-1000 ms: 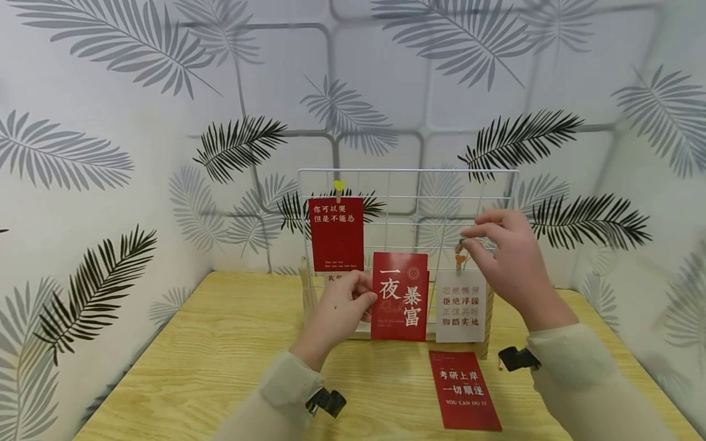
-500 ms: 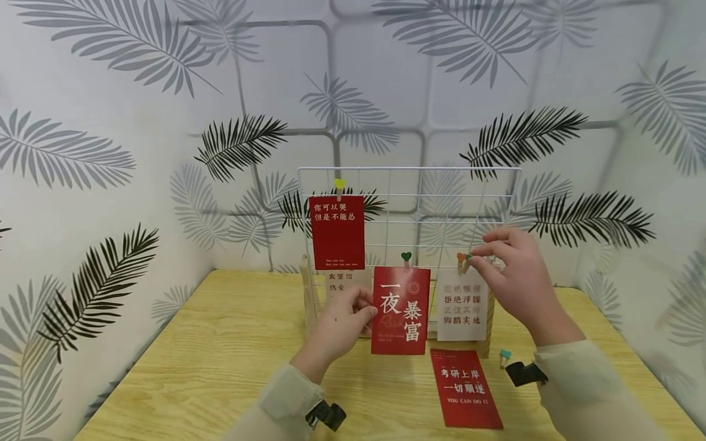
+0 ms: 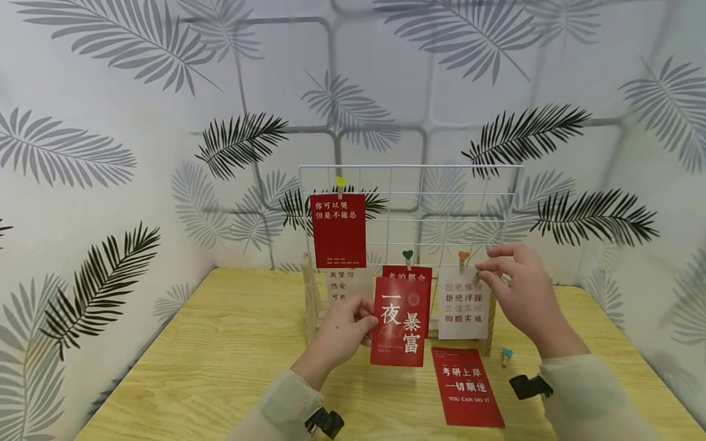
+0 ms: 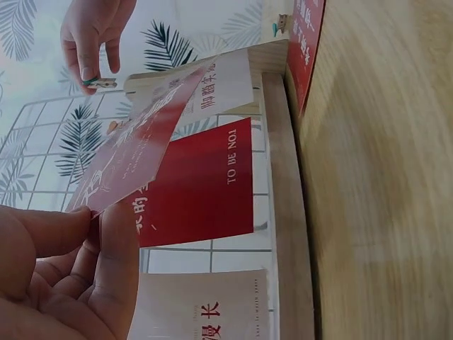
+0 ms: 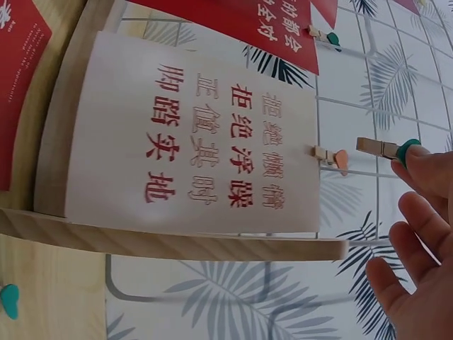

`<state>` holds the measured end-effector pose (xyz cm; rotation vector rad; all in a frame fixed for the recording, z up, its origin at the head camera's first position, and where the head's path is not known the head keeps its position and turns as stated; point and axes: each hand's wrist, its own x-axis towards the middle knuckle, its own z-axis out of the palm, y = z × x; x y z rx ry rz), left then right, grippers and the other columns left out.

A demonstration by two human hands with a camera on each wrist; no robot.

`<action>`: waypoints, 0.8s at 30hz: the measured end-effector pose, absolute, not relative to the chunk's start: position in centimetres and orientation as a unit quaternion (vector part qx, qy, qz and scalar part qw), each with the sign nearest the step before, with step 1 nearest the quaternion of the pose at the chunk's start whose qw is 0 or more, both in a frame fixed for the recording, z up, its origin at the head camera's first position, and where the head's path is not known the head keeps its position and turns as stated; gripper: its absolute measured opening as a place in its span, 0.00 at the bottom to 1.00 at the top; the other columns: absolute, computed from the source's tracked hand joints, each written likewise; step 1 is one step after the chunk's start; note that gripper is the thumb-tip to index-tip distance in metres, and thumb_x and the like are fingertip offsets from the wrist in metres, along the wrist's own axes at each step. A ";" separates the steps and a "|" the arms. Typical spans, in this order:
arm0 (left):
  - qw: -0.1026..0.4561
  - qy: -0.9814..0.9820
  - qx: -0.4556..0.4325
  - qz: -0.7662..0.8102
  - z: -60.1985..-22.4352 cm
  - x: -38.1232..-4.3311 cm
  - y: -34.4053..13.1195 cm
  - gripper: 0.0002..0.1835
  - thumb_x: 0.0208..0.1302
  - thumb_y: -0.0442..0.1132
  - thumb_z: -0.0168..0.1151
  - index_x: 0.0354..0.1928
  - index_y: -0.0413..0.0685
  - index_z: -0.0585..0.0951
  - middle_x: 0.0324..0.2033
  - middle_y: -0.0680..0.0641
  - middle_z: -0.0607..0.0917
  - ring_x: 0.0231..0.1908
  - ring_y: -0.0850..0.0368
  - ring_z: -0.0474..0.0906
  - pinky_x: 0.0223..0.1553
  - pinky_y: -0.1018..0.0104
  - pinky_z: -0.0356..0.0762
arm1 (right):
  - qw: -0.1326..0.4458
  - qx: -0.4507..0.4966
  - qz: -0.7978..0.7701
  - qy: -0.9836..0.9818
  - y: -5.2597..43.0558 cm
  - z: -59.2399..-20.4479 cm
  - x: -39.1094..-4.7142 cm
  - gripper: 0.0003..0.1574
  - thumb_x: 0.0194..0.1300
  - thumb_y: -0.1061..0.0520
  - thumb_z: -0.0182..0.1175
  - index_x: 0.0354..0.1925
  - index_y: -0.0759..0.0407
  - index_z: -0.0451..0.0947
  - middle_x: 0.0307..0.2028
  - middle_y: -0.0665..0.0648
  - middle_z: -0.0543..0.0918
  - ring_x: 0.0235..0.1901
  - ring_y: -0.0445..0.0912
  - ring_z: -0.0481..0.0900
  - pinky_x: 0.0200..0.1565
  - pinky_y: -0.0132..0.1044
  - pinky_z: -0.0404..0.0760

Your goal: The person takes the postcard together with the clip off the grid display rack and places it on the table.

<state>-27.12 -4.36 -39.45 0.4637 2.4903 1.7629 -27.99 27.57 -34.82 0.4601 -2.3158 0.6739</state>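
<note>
My left hand (image 3: 349, 331) pinches a red card (image 3: 398, 321) with white characters by its left edge, in front of the white wire grid (image 3: 386, 229). In the left wrist view that card tilts away from the grid. My right hand (image 3: 521, 294) pinches a small wooden clothespin (image 5: 379, 147) with a green top between thumb and forefinger. It is near a white card (image 3: 463, 312) that hangs from an orange-heart clothespin (image 3: 463, 256). Behind the held card, another red card (image 5: 272, 25) hangs from a green-heart clothespin (image 3: 408, 256).
A red card (image 3: 339, 231) hangs at upper left under a yellow-heart clothespin (image 3: 340, 184), above a pale card (image 3: 342, 285). On the wooden table (image 3: 220, 355) lie a red card (image 3: 467, 386) and a teal-heart clothespin (image 3: 505, 355). A wooden base (image 4: 283, 212) supports the grid.
My left hand has lowered the red card, uncovering the top of the hanging red card and its green clothespin. My right hand has moved down and slightly right with the clothespin.
</note>
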 end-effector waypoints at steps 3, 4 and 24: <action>0.036 0.806 0.149 0.571 -39.9 -26.9 -4.4 0.02 0.72 0.32 0.60 0.43 0.45 0.78 0.34 0.45 0.80 0.31 0.52 0.81 0.34 0.55 0.85 | 0.330 0.175 0.264 -0.889 27.8 -35.3 -27.9 0.07 0.66 0.65 0.67 0.42 0.66 0.87 0.54 0.66 0.76 0.59 0.66 0.66 0.55 0.67 0.64; 0.039 0.807 0.148 0.570 -40.0 -26.9 -4.4 0.02 0.72 0.32 0.60 0.43 0.46 0.79 0.33 0.45 0.80 0.31 0.53 0.81 0.35 0.54 0.85 | 0.329 0.174 0.265 -0.890 27.9 -35.5 -27.9 0.07 0.66 0.66 0.67 0.42 0.67 0.87 0.54 0.66 0.76 0.59 0.66 0.66 0.56 0.67 0.64; 0.111 0.805 0.149 0.563 -42.9 -26.3 -4.4 0.03 0.72 0.29 0.59 0.43 0.42 0.76 0.32 0.44 0.81 0.30 0.52 0.82 0.33 0.53 0.86 | 0.238 0.114 0.288 -0.920 30.8 -38.9 -26.5 0.09 0.70 0.62 0.63 0.45 0.67 0.86 0.54 0.66 0.76 0.58 0.67 0.69 0.54 0.69 0.68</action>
